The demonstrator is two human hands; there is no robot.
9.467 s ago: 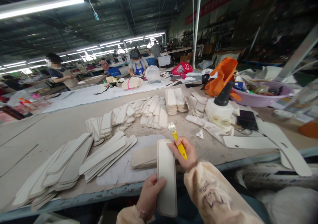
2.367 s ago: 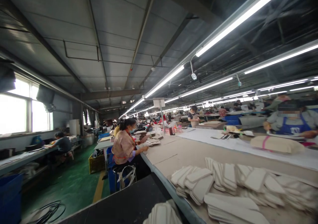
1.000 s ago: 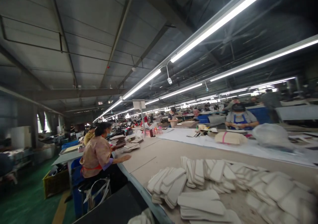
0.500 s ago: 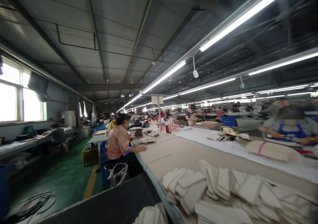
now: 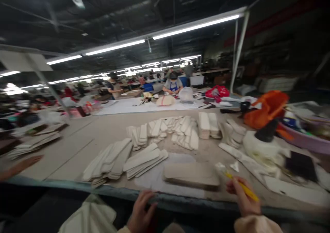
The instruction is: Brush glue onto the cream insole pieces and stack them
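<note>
In my right hand is a yellow-handled brush; the fingers are closed round its handle and its pale tip points away to the left. Just left of the tip lies a squared stack of beige, round-cornered pieces on a white sheet. My left hand is at the table's front edge, thumb and fingers apart, holding nothing that I can see. Behind it, fanned pale strips lie on the table. More pale pieces sit low at the left, below the tabletop.
Several piles of pale pieces spread across the table. At the right are a whitish container with a dark top, an orange bag and a purple basin. Another person's hand rests at the far left. A person in a blue apron sits opposite.
My view has swung right and down, from the aisle and hall to the table in front of me. Both my hands and the brush have come into view.
</note>
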